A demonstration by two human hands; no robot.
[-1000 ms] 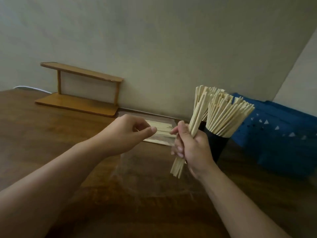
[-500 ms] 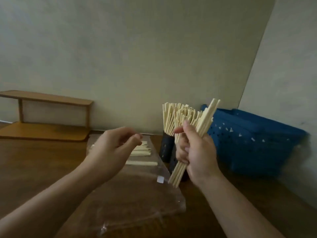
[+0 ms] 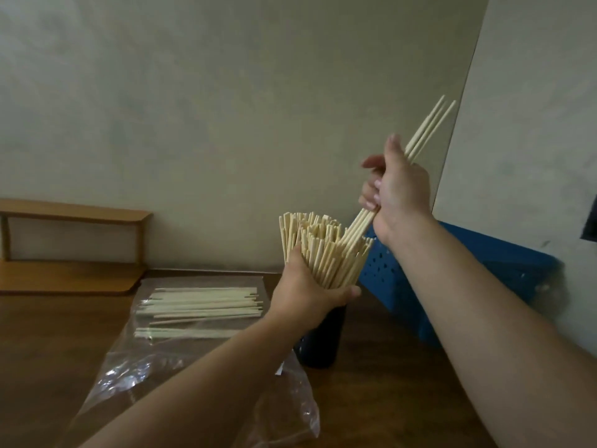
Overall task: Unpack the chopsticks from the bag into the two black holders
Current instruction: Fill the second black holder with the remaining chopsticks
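My right hand (image 3: 400,192) is gripping a few chopsticks (image 3: 429,127), long axis slanting up-right, lower ends dipping into the bundle (image 3: 323,250) standing upright in the black holder (image 3: 323,334). My left hand (image 3: 307,292) is wrapping its fingers around that bundle. More chopsticks are lying horizontally in the bag (image 3: 197,305) on the surface (image 3: 58,334).

I can read no text, label, brand or number anywhere in my view. Nothing here carries legible print.
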